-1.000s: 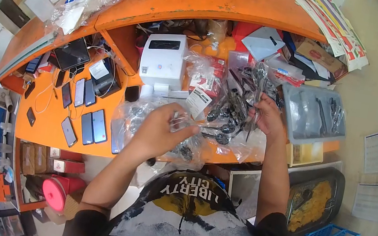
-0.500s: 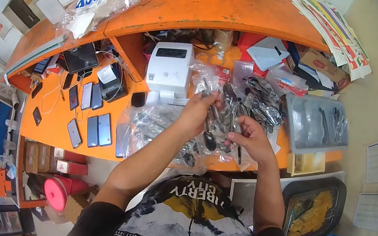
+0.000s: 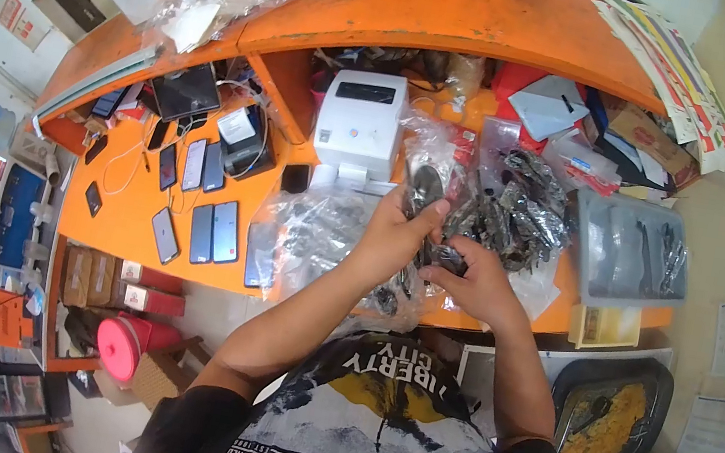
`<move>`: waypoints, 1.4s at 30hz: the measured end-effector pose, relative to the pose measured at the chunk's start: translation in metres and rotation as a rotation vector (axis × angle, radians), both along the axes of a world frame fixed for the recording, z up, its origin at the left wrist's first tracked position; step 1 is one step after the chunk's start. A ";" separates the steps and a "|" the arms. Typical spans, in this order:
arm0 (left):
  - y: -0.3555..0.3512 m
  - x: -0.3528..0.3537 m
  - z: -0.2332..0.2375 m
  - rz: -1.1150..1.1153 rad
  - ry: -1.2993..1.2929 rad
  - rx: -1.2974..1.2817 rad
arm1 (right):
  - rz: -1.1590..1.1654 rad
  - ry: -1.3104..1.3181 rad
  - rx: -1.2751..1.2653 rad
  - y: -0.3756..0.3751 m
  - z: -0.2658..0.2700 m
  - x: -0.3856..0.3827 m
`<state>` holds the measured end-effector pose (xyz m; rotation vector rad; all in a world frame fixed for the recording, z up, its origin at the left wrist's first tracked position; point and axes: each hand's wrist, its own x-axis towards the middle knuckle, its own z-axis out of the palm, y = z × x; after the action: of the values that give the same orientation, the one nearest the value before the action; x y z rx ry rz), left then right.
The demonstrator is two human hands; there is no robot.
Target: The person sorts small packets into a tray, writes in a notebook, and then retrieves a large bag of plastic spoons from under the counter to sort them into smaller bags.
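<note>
My left hand (image 3: 401, 227) is closed around a bundle of black plastic spoons (image 3: 427, 182), whose dark bowls stick up past the fingers. Close beside it, my right hand (image 3: 476, 284) has its fingers and thumb closed on the lower part of the bundle, where more dark bowls show. How many spoons there are is hard to tell. Just beyond my hands lies a pile of black cutlery in clear plastic wrap (image 3: 527, 202). Crumpled clear plastic bags (image 3: 318, 233) with dark pieces inside lie under my left forearm.
A white label printer (image 3: 358, 124) stands behind my left hand. To the right is a grey cutlery tray (image 3: 582, 275) with black utensils in its compartments, above a small yellow bin (image 3: 606, 330). Several phones (image 3: 202, 232) lie on the orange desk (image 3: 115, 227) at left. A food tray (image 3: 658, 395) sits lower right.
My hands have come closer together, and the spoon bundle has turned so that bowls now point away from me past my left hand. The whole view has shifted slightly.
</note>
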<state>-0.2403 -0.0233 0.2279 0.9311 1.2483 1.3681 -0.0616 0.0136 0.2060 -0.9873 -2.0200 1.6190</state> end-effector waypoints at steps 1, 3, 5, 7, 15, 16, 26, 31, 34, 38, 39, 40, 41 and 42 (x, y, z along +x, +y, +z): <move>-0.014 -0.006 0.009 0.047 0.066 0.038 | 0.013 0.052 0.008 0.001 -0.006 0.001; -0.047 -0.024 0.021 0.129 0.197 0.108 | 0.001 0.006 0.099 -0.007 -0.018 -0.001; -0.077 -0.039 0.035 0.139 0.032 0.204 | -0.069 -0.177 0.290 -0.021 -0.031 -0.007; -0.093 -0.055 0.043 -0.160 0.425 0.185 | -0.101 -0.368 0.246 -0.038 -0.062 -0.018; -0.058 -0.018 -0.109 -0.750 1.258 -0.527 | -0.149 -0.280 0.180 -0.011 -0.088 -0.027; -0.049 -0.020 -0.124 -0.723 1.323 -0.610 | -0.125 -0.243 0.205 -0.013 -0.080 -0.022; 0.019 -0.078 -0.080 -0.148 2.182 -0.716 | 0.255 -0.431 0.413 -0.026 -0.040 0.003; 0.001 -0.084 -0.154 -0.475 2.138 -0.325 | 0.121 -0.133 0.199 -0.015 -0.054 0.014; -0.020 -0.055 -0.155 -0.465 1.749 -0.194 | -0.211 -0.153 0.236 0.006 -0.071 0.048; -0.049 -0.048 -0.100 -0.454 1.667 -0.189 | -0.478 -0.631 0.449 0.025 -0.111 0.099; -0.059 -0.051 -0.085 -0.483 1.762 -0.251 | -0.427 -0.682 0.473 0.030 -0.118 0.107; -0.071 -0.068 -0.100 -0.459 1.861 -0.254 | -0.398 -0.687 0.473 0.035 -0.127 0.112; -0.080 -0.088 -0.113 -0.429 1.959 -0.257 | -0.367 -0.691 0.475 0.043 -0.134 0.116; -0.082 -0.101 -0.109 -0.322 2.059 -0.107 | -0.335 -0.694 0.480 0.049 -0.138 0.118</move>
<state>-0.3416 -0.1053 0.1192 2.4238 2.2341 -0.4497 0.0564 0.0628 0.0683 -1.7163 -2.3131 0.5995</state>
